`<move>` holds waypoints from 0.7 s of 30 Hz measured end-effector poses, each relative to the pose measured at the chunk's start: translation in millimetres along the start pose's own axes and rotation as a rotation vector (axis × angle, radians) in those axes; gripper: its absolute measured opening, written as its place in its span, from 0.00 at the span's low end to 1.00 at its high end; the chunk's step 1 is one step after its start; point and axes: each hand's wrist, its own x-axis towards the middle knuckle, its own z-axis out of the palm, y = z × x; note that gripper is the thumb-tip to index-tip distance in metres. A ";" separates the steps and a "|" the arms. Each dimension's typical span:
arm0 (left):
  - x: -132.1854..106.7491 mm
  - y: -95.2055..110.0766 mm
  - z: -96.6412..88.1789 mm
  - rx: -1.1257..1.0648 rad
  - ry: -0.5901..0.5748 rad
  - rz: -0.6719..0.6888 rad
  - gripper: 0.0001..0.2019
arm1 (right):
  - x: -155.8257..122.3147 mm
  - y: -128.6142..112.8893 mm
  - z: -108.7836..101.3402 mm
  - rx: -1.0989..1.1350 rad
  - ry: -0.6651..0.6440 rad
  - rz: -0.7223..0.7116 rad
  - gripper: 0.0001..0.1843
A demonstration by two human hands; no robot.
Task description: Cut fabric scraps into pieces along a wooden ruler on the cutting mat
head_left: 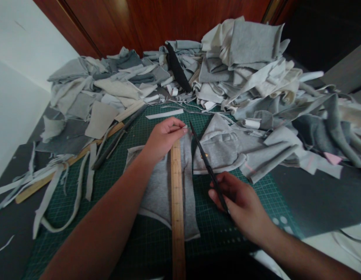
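My left hand (165, 138) pinches the upper edge of a grey knit fabric piece (157, 190), its thumb and fingertips together at the far end. A wooden ruler (177, 194) lies lengthwise over this fabric, its top end beneath my left hand. In my right hand (241, 202) are black scissors (208, 167), pointing away from me with the tips close to the pinched corner. The blades look closed or nearly so. Just right of them rests another grey fabric piece (219, 149), folded, with a small gold-coloured spot partly behind the blades.
A green cutting mat (110, 186) covers the dark table. Heaped grey and cream fabric scraps (253, 42) line the back and right side. On the left are thin fabric strips (81, 194) and a long wooden stick (92, 146). A white wall (19, 70) bounds the left.
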 end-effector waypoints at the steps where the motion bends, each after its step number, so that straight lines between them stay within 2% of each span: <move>1: -0.6 1.0 0.0 0.002 -0.004 -0.013 0.10 | 0.2 -0.9 -0.6 0.036 0.017 -0.002 0.21; 5: -2.8 4.9 0.4 0.126 -0.044 -0.025 0.12 | 0.8 -5.4 -3.5 0.100 0.061 -0.010 0.24; 11: -4.7 11.5 1.3 0.319 -0.045 0.087 0.14 | 1.6 -2.1 -3.5 0.112 0.045 -0.016 0.23; 18: -2.6 11.7 1.9 0.385 0.067 0.156 0.13 | 2.6 -5.6 -3.6 0.086 0.068 -0.040 0.22; 21: 0.2 7.2 1.8 0.352 0.035 0.181 0.12 | 3.7 -8.0 -3.5 0.049 0.079 -0.059 0.22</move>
